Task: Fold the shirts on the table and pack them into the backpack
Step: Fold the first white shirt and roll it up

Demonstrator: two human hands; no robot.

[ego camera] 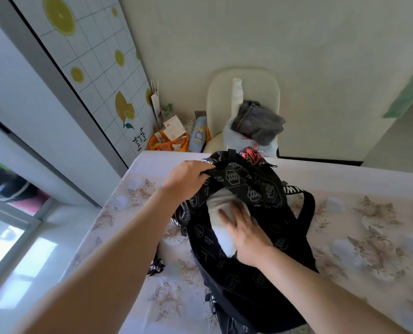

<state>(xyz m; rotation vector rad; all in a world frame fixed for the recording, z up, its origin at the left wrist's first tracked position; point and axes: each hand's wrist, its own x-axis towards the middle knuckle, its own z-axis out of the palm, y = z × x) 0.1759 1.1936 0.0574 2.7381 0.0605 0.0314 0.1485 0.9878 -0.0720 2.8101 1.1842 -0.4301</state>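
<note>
Inside backpack (pixel 249 273): white shirt (pixel 216 201), hands.

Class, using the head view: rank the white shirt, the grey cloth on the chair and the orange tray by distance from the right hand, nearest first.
1. White shirt: under the right hand, inside the backpack.
2. Grey cloth: beyond the table, on the chair.
3. Orange tray: far left corner, by the wall.

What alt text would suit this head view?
A person's right hand presses a folded white shirt into an open black backpack on a floral-clothed table, while the left hand holds the backpack's top flap up.
</note>
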